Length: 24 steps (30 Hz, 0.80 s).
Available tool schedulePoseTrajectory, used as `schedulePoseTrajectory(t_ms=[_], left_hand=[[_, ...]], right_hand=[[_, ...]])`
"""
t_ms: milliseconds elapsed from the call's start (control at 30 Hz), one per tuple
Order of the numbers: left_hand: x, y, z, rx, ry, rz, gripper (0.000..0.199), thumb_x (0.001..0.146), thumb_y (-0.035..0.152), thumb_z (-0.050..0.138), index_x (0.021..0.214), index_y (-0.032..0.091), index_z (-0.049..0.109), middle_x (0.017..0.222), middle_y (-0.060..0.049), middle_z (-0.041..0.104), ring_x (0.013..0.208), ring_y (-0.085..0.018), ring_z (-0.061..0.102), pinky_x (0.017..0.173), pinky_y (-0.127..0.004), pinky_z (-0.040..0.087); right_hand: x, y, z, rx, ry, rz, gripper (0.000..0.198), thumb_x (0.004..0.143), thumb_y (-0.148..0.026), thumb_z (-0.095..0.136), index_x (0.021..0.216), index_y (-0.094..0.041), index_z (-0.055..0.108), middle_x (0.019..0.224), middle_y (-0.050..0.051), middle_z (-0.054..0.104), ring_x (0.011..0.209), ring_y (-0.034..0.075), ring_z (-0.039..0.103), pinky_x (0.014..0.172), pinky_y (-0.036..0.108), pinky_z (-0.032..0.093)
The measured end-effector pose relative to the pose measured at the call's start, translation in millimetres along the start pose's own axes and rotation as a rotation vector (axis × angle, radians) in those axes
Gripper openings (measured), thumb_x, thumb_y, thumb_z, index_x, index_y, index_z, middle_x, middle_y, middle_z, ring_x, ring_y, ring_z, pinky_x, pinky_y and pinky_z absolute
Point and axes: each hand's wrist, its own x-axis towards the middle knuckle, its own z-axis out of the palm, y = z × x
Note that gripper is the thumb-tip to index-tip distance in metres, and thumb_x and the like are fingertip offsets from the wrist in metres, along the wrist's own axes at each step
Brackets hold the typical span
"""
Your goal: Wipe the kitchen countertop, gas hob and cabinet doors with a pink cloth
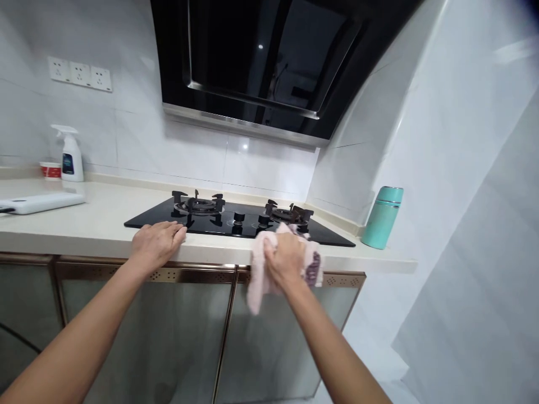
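My right hand grips a pale pink cloth with dark purple marks, at the front edge of the black gas stove. Part of the cloth hangs down over the counter's edge. Flat on the front edge of the countertop rests my left hand, holding nothing, beside the stove's near left part. Two burners, the left burner and the right burner, carry black pan supports. Between them sit two knobs, including the left knob.
A teal flask stands at the counter's right end. At the left are a white spray bottle, a red and white tub and a white flat device. The black range hood overhangs the stove; cabinet doors lie below.
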Motion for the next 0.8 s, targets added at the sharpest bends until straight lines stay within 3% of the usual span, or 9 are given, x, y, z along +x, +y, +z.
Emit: schedulePoseTrajectory(t_ms=[133, 200, 267, 333, 433, 533, 667, 800], left_hand=[[0.3, -4.9, 1.5, 0.052, -0.004, 0.029, 0.049, 0.098, 0.041, 0.028, 0.117, 0.025, 0.07, 0.134, -0.007, 0.066, 0.128, -0.028, 0.057, 0.092, -0.044, 0.046], [-0.2, -8.0, 0.6, 0.056, -0.012, 0.061, 0.046, 0.096, 0.038, 0.031, 0.12, 0.025, 0.069, 0.135, -0.008, 0.066, 0.129, -0.028, 0.057, 0.094, -0.043, 0.046], [-1.1, -10.8, -1.2, 0.059, -0.029, 0.094, 0.046, 0.095, 0.035, 0.033, 0.127, 0.023, 0.065, 0.138, -0.009, 0.063, 0.131, -0.027, 0.056, 0.096, -0.042, 0.046], [-1.9, -12.5, -3.6, 0.059, -0.048, 0.124, 0.048, 0.094, 0.032, 0.034, 0.131, 0.021, 0.062, 0.14, -0.011, 0.061, 0.132, -0.027, 0.055, 0.098, -0.04, 0.045], [-2.1, -11.5, -6.3, 0.08, -0.063, 0.138, 0.049, 0.094, 0.032, 0.032, 0.129, 0.019, 0.064, 0.14, -0.011, 0.061, 0.131, -0.028, 0.055, 0.096, -0.041, 0.047], [-1.1, -8.0, -6.9, 0.103, -0.065, 0.104, 0.053, 0.095, 0.033, 0.026, 0.129, 0.02, 0.064, 0.14, -0.009, 0.062, 0.131, -0.028, 0.055, 0.093, -0.041, 0.048], [0.5, -2.8, -7.4, 0.066, -0.07, 0.0, 0.056, 0.095, 0.037, 0.024, 0.129, 0.021, 0.065, 0.14, -0.006, 0.062, 0.133, -0.026, 0.055, 0.099, -0.042, 0.047], [1.0, 0.2, -9.4, 0.048, -0.097, -0.04, 0.057, 0.095, 0.038, 0.023, 0.128, 0.021, 0.066, 0.141, -0.004, 0.061, 0.135, -0.024, 0.053, 0.101, -0.041, 0.046]], right_hand=[[-2.6, -108.1, 15.4, 0.121, 0.024, -0.275, 0.046, 0.096, -0.061, 0.039, 0.096, -0.02, 0.061, 0.096, 0.008, 0.06, 0.087, 0.024, 0.048, 0.077, 0.039, 0.037], [-5.3, -147.1, 23.9, 0.183, 0.05, -0.414, 0.046, 0.095, -0.062, 0.042, 0.103, -0.021, 0.06, 0.102, 0.007, 0.06, 0.092, 0.024, 0.048, 0.08, 0.039, 0.037], [-8.1, -167.2, 32.8, 0.226, 0.085, -0.51, 0.044, 0.095, -0.059, 0.045, 0.11, -0.021, 0.059, 0.108, 0.008, 0.06, 0.097, 0.025, 0.049, 0.083, 0.04, 0.036], [-10.6, -167.1, 40.8, 0.25, 0.126, -0.592, 0.045, 0.095, -0.057, 0.047, 0.119, -0.02, 0.057, 0.116, 0.011, 0.06, 0.103, 0.027, 0.049, 0.086, 0.042, 0.035], [-13.2, -139.0, 47.2, 0.251, 0.143, -0.696, 0.051, 0.095, -0.059, 0.047, 0.132, -0.024, 0.053, 0.133, 0.012, 0.056, 0.116, 0.029, 0.047, 0.092, 0.043, 0.033], [-14.6, -95.6, 45.0, 0.231, 0.103, -0.689, 0.054, 0.093, -0.063, 0.047, 0.133, -0.028, 0.054, 0.136, 0.011, 0.056, 0.122, 0.03, 0.048, 0.096, 0.043, 0.033], [-16.5, -24.5, 36.0, 0.183, 0.083, -0.546, 0.054, 0.09, -0.064, 0.048, 0.127, -0.027, 0.062, 0.132, 0.011, 0.061, 0.12, 0.031, 0.051, 0.097, 0.044, 0.038], [-17.6, 68.5, 28.7, 0.083, 0.041, -0.286, 0.056, 0.084, -0.063, 0.049, 0.121, -0.023, 0.065, 0.128, 0.01, 0.064, 0.121, 0.028, 0.053, 0.105, 0.041, 0.038]])
